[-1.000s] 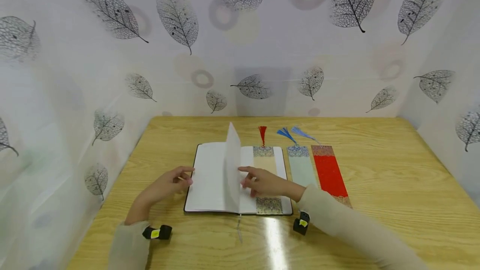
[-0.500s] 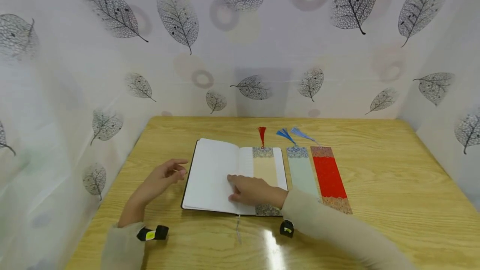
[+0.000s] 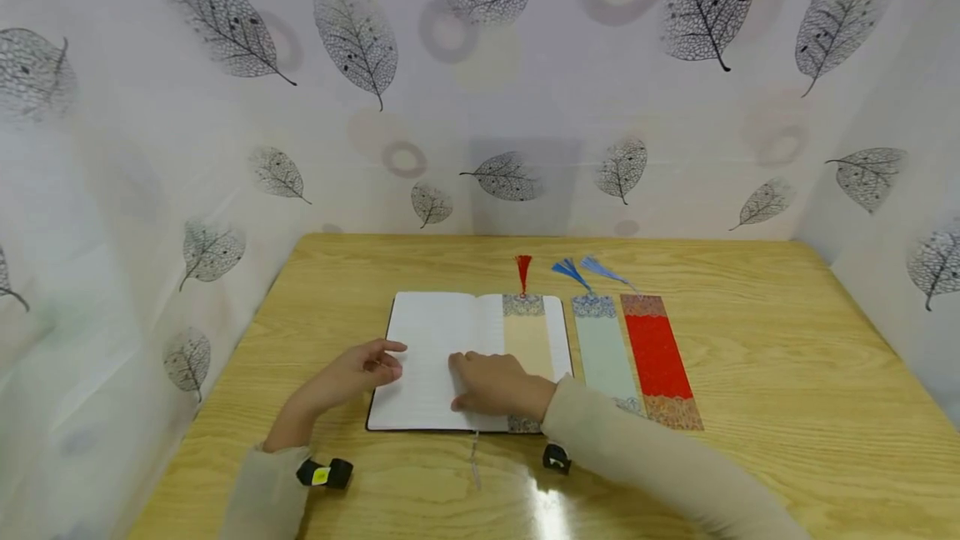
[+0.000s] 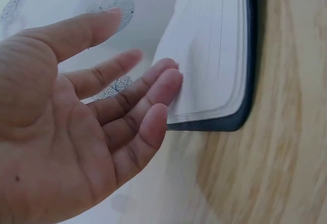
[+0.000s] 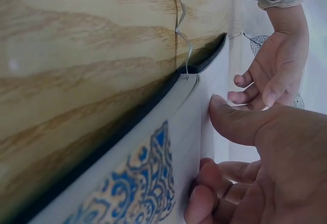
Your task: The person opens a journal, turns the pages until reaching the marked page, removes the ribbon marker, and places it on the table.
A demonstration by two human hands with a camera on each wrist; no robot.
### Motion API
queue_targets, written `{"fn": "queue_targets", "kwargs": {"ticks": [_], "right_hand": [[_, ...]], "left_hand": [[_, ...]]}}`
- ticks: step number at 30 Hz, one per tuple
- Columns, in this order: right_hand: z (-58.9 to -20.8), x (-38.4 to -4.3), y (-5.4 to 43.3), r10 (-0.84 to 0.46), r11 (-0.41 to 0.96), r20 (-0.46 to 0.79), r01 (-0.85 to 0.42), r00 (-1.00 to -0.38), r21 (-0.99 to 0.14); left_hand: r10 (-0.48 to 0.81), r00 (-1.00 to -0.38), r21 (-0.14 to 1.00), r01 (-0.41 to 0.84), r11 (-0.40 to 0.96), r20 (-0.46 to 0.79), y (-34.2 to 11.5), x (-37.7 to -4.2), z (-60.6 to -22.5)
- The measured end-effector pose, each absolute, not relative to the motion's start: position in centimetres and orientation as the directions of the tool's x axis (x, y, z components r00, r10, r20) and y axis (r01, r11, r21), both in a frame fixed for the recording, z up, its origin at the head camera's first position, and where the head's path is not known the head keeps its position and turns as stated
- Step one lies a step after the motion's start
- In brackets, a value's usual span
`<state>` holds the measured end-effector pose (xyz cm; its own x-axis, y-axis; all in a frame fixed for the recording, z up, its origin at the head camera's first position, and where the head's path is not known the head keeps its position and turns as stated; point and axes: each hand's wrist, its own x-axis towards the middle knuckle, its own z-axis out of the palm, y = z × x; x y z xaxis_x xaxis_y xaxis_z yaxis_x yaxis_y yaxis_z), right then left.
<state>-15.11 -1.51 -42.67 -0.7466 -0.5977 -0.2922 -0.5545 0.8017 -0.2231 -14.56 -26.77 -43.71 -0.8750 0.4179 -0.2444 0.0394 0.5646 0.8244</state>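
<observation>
An open notebook with white lined pages and a dark cover lies on the table. On its right page rests a cream bookmark with patterned ends and a red tassel. My right hand reaches across this bookmark and touches the left page near the fold; its thumb lies along the paper, with the other fingers bent. At the left page's outer edge is my left hand, fingers loosely bent, nothing held. In the left wrist view, its fingertips are close by the page edges; contact is unclear.
Right of the notebook lie a pale green bookmark and a red bookmark, with blue tassels. A thin ribbon hangs out below the notebook's fold. Leaf-patterned cloth surrounds the wooden table.
The upright page has been turned over to the left and now lies flat. My right hand moved left across the fold. The left hand drew back, then came in over the left page edge.
</observation>
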Motion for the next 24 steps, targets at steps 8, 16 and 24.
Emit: {"fn": "queue_targets", "kwargs": {"ticks": [8,16,24], "right_hand": [[-42.7,-15.6,-1.2,-0.574,0.818,-0.310,-0.520,-0.758,-0.246],[-41.1,-19.3,3.1,-0.514,0.839,-0.266,-0.412,-0.816,-0.356],[-40.9,-23.0,8.5,-0.396,0.885,-0.385,-0.233,-0.834,-0.404]], "left_hand": [[0.434,-0.863,0.807,0.055,0.589,-0.258,-26.4,-14.6,-44.3],[0.456,-0.850,0.810,0.061,0.584,-0.264,-26.5,-14.8,-44.7],[0.456,-0.851,0.799,0.075,0.597,-0.261,-26.6,-14.7,-44.8]]}}
